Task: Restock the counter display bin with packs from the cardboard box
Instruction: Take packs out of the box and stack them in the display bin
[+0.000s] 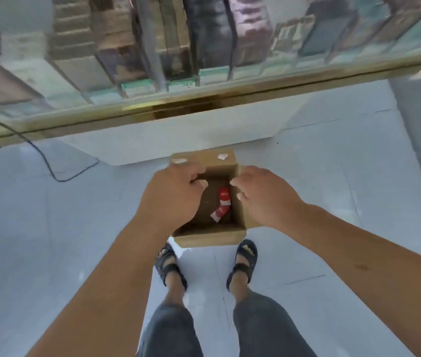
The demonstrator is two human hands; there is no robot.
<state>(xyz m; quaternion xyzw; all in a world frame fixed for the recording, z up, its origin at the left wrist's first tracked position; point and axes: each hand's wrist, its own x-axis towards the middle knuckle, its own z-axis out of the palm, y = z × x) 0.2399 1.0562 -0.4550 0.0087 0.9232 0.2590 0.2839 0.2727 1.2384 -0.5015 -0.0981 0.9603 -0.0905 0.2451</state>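
Note:
An open cardboard box stands on the floor in front of my feet. Two red-and-white packs lie at its bottom. My left hand grips the box's left wall, fingers curled over the rim. My right hand is at the right rim, fingers bent over the edge; how firmly it holds is unclear. The glass counter with a gold edge runs across the top of the view, with blurred stacks of packs beneath the glass. No display bin can be made out.
The floor is pale tile. A black cable trails over it at the left. The counter's white base stands just beyond the box. My feet in black sandals are right behind the box.

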